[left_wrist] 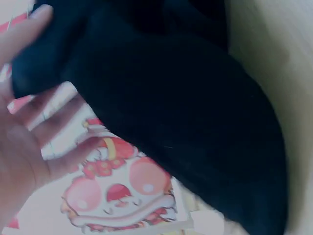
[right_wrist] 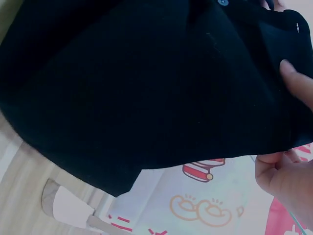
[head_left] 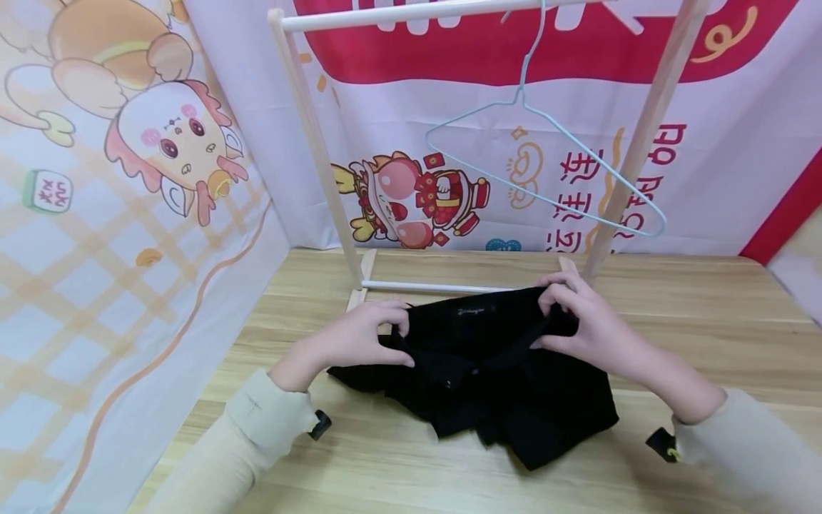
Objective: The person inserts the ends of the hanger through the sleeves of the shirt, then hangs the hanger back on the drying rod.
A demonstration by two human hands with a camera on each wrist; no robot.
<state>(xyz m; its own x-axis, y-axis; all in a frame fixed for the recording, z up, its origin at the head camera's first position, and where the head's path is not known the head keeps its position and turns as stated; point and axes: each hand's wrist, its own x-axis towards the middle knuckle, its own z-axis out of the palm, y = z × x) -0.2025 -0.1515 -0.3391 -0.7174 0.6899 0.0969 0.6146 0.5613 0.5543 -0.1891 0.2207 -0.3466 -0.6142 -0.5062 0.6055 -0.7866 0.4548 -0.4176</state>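
Observation:
A pair of black shorts, by its look, is held up by the waistband over the wooden table, its lower part hanging in folds. My left hand grips the waistband's left end, thumb on the near side and fingers curled over the edge. At the other end my right hand pinches the waistband the same way. Between the hands the waist gapes, with a small label on the inner back. One button shows on the shorts in the right wrist view. The left wrist view has the dark cloth beside my left hand.
Behind the shorts stands a wooden rack with a white top bar and a white lower bar. A pale blue hanger hangs from the top bar. Printed cloth covers the back, and another printed sheet the left side.

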